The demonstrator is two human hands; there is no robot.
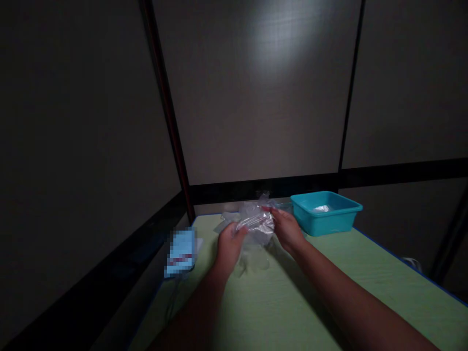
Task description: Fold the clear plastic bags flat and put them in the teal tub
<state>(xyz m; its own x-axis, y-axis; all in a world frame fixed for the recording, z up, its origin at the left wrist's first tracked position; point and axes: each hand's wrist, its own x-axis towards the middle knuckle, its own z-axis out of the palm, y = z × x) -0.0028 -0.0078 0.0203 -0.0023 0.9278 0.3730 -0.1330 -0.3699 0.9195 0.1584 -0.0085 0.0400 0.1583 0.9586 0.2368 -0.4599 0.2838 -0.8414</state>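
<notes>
Between my two hands is a crumpled clear plastic bag [256, 219], held a little above the table. My left hand [230, 243] grips its left side, thumb on top. On the right side, the fingers of my right hand [287, 226] are closed on the same plastic. More clear plastic [254, 261] lies on the table under and behind my hands; whether these are separate pieces I cannot tell.
The light green table [292, 312] has a blue edge. A turquoise basin [332, 225] stands at the back right with shiny clear plastic [321, 208] inside. A pixelated light blue object [181, 253] is at the left edge. Dark panelled walls [256, 122] rise behind.
</notes>
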